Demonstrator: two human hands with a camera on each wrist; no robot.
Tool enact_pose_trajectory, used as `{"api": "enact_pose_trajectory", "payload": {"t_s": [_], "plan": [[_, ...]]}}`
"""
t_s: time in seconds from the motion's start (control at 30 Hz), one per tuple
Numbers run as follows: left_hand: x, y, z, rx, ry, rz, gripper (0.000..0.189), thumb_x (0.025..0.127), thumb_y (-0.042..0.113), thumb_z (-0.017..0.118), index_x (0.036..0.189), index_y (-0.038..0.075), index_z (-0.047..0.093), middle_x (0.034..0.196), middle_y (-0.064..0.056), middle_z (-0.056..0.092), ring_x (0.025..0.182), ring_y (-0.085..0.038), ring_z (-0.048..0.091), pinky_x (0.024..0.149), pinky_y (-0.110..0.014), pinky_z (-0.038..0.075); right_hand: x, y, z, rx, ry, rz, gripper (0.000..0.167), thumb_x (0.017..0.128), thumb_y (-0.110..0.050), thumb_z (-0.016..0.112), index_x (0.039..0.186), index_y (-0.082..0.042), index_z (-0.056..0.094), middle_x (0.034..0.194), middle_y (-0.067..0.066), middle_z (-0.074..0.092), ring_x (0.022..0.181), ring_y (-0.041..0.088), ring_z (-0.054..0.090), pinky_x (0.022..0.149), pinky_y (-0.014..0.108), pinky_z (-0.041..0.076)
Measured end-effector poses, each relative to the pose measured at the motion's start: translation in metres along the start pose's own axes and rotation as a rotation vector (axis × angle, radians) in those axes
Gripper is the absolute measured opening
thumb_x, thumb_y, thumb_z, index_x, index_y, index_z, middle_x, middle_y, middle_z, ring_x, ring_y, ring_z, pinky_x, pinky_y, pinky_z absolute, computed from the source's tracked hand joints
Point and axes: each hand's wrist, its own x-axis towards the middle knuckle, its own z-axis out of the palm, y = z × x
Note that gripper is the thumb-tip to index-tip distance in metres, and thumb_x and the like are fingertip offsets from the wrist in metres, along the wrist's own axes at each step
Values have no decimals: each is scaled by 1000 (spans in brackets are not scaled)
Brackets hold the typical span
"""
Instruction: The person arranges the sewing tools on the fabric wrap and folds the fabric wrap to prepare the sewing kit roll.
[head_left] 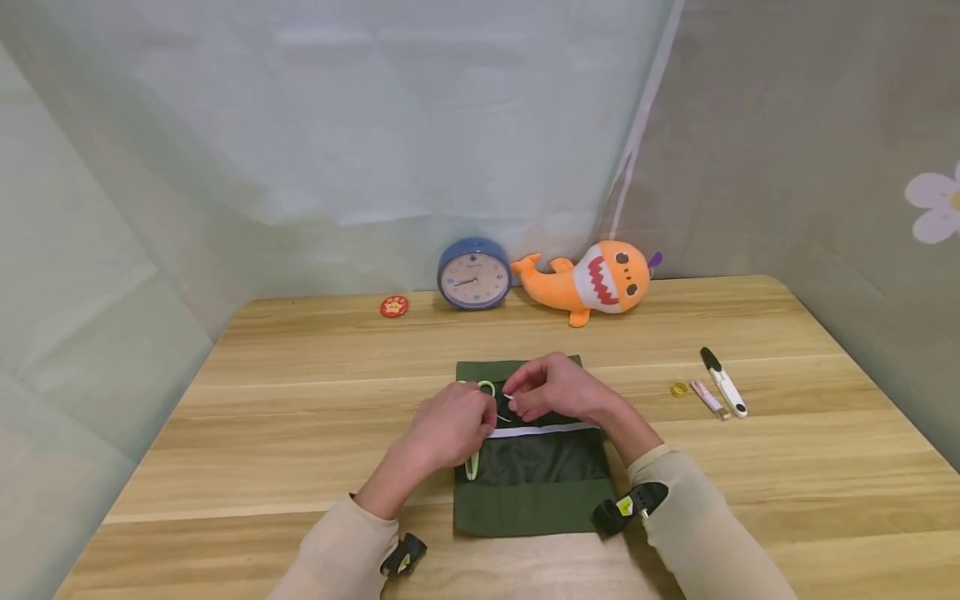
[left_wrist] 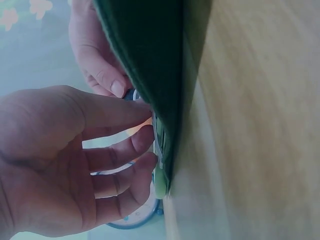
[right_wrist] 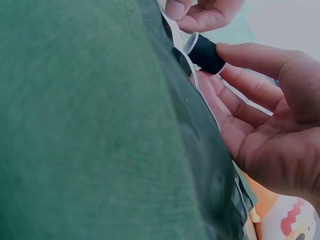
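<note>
A dark green cloth pouch (head_left: 532,510) lies unfolded on the table, with a see-through dark pocket edged by a white band (head_left: 543,430). My left hand (head_left: 453,425) pinches that band near its left end, thumb and fingertips at the edge in the left wrist view. Between the thumb and fingers of my right hand (head_left: 564,388) is a spool of dark thread (right_wrist: 207,54) with white rims, held tilted right at the pocket's opening. Light green scissors (head_left: 472,467) lie along the pouch's left side, partly hidden by my left hand.
To the right lie white thread snips (head_left: 726,385) with a black cap, a small pinkish-white tool (head_left: 708,399) and a yellow ring-shaped item (head_left: 678,389). Along the back are a blue clock (head_left: 474,275), an orange plush shark (head_left: 585,282) and a red round badge (head_left: 393,306).
</note>
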Motion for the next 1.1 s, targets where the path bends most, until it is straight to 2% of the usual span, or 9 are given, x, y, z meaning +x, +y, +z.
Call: {"api": "enact_pose_trajectory", "payload": {"t_s": [0.23, 0.53, 1.1], "plan": [[-2, 0, -1, -11, -10, 5, 19, 95, 6, 72, 80, 16, 68, 86, -1, 62, 87, -23, 61, 67, -40, 54, 1, -1, 3, -46, 5, -22, 24, 93, -4, 74, 115, 6, 73, 94, 11, 77, 76, 13, 72, 75, 33, 63], [-3, 0, -4, -49, -19, 5, 20, 100, 6, 67, 84, 16, 61, 87, -3, 56, 85, -24, 55, 65, -39, 48, 1, -4, 7, -126, 21, -40, 20, 91, -6, 77, 110, 1, 76, 88, 3, 75, 76, 10, 67, 74, 30, 61], [-4, -2, -2, -27, -54, 3, 19, 103, 9, 63, 87, 15, 57, 87, -2, 54, 85, -21, 52, 65, -35, 46, -1, -6, 10, -313, -8, -96, 16, 95, -18, 77, 102, -5, 83, 91, 1, 78, 72, 9, 65, 68, 27, 57]]}}
